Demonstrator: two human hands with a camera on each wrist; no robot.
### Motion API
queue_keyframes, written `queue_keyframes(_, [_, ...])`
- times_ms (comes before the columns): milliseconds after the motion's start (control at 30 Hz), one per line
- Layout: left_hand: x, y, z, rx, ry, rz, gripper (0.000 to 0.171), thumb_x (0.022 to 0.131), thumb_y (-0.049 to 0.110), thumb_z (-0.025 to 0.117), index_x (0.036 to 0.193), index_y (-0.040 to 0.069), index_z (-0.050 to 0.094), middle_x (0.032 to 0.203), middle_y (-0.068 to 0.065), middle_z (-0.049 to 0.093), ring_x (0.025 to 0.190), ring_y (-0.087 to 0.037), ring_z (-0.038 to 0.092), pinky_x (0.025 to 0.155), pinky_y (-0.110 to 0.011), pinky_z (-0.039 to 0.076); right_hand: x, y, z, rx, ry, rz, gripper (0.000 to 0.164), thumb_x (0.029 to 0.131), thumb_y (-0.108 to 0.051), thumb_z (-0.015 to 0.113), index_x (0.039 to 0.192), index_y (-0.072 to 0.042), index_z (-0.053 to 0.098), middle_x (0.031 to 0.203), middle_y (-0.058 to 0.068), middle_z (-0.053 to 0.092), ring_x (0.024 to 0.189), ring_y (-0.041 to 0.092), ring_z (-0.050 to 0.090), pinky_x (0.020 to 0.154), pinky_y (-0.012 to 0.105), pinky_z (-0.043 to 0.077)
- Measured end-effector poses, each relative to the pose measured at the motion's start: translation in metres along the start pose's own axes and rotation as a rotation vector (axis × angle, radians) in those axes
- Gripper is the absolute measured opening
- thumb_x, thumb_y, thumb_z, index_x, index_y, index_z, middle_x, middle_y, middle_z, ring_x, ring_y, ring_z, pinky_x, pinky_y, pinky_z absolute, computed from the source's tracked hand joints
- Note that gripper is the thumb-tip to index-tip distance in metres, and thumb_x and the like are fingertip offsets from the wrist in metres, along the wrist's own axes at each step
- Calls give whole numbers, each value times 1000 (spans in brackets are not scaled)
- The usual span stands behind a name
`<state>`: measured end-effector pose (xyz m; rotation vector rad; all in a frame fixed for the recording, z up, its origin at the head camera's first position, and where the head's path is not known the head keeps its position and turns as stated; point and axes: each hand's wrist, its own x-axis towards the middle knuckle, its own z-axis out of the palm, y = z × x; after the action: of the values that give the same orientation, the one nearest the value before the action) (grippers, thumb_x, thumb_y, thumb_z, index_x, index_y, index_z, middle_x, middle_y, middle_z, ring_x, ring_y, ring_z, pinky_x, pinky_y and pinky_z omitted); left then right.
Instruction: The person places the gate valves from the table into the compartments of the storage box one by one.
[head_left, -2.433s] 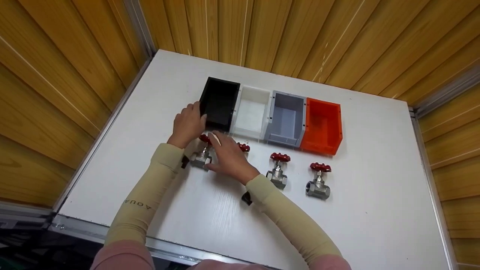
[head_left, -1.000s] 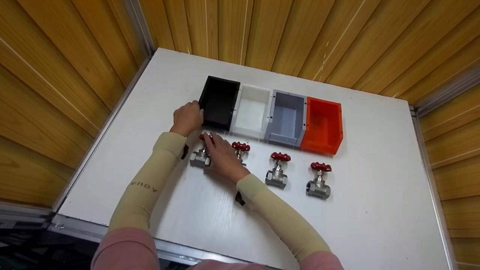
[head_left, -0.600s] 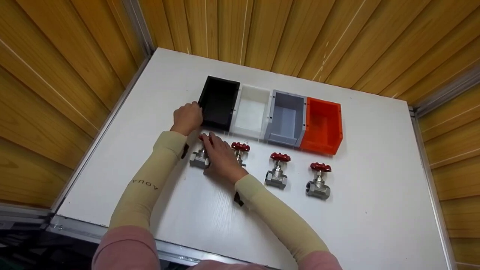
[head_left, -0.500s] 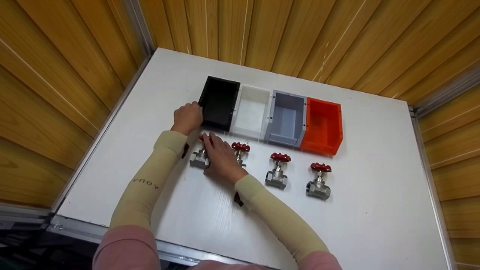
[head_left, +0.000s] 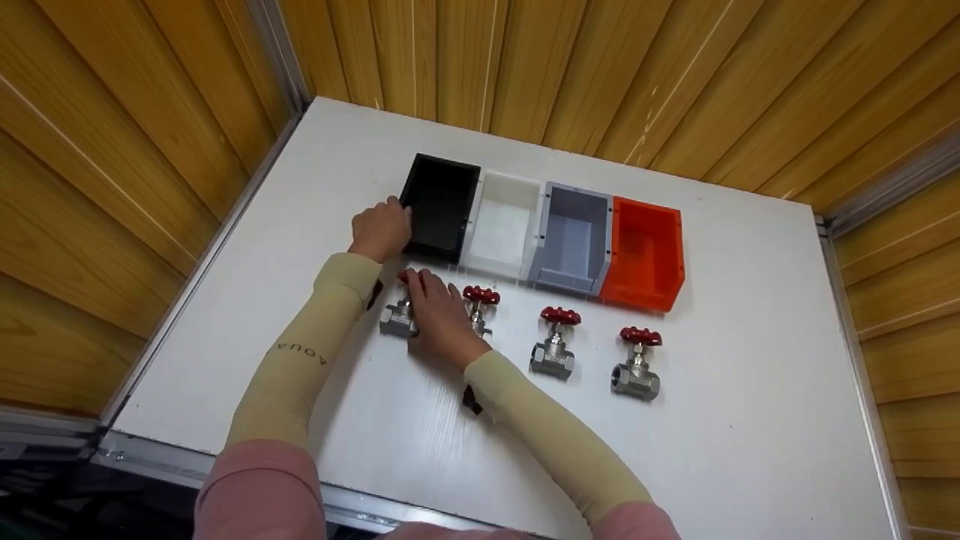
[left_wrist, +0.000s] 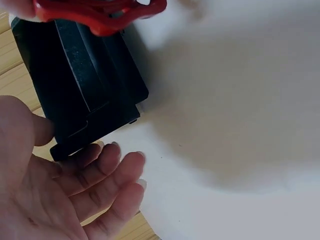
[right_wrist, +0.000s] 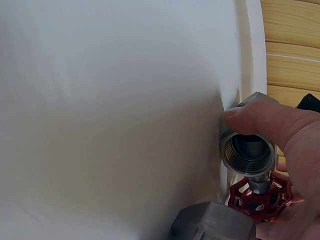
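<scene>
In the head view, my left hand (head_left: 381,229) is at the left side of the black bin (head_left: 439,206). The left wrist view has its thumb and curved fingers (left_wrist: 117,172) on either side of the wall at the bin's corner. Just in front, my right hand (head_left: 444,315) grips the leftmost gate valve (head_left: 397,319), covering part of it. The right wrist view shows the right thumb (right_wrist: 255,117) across the steel body, above a threaded opening; the red handwheel (right_wrist: 260,197) lies by the other fingers, which are partly hidden.
White (head_left: 502,225), grey (head_left: 574,244) and orange (head_left: 645,255) bins continue the row to the right. More red-wheeled valves stand before them: one (head_left: 480,296) partly behind my right hand, another (head_left: 555,345), and one at far right (head_left: 636,367). Wood-patterned walls border the white table (head_left: 712,465).
Over these frames my right hand has moved slightly left and come down onto the leftmost valve. My left hand stays by the black bin, shifting only slightly. The bins and other valves stay put.
</scene>
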<state>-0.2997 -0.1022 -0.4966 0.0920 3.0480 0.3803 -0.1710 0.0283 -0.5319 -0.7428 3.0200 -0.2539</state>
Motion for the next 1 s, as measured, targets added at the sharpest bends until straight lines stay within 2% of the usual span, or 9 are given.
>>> queue_keyframes(167, [3,1,1,45,-42,-13,42,99,30,28,108,-3,52,95,-19,62,85,-36,62,71,-48,50,2,-1,1,41,9,0,99,61,-19,76,142,-11,20,138,9,34,131,25,35,103,48,33])
queue_keyframes(333, [4,3,-1,118,-79,2,33,96,22,34,105,-3,53,93,-17,62,85,-34,63,69,-46,50,3,0,2,40,-4,7,99,62,-19,75,142,-9,18,138,10,34,130,26,36,103,48,33])
queue_keyframes(600, [4,4,-1,156,-77,12,31,95,20,37,104,-2,57,90,-15,61,82,-33,64,67,-45,51,4,4,0,80,-36,14,107,56,-25,78,142,-5,18,140,14,34,130,28,37,105,48,31])
queue_keyframes(800, [4,6,0,186,-67,30,30,95,17,37,104,-4,57,90,-15,61,82,-32,64,67,-46,52,6,9,0,91,6,-23,95,60,-17,75,138,-4,22,134,16,40,121,29,47,105,45,33])
queue_keyframes(1000, [4,7,0,188,-61,25,30,95,17,37,104,-3,58,91,-15,62,82,-32,65,68,-45,52,7,11,-1,146,-15,-54,92,65,-9,72,141,-3,19,139,18,35,127,30,40,108,38,30])
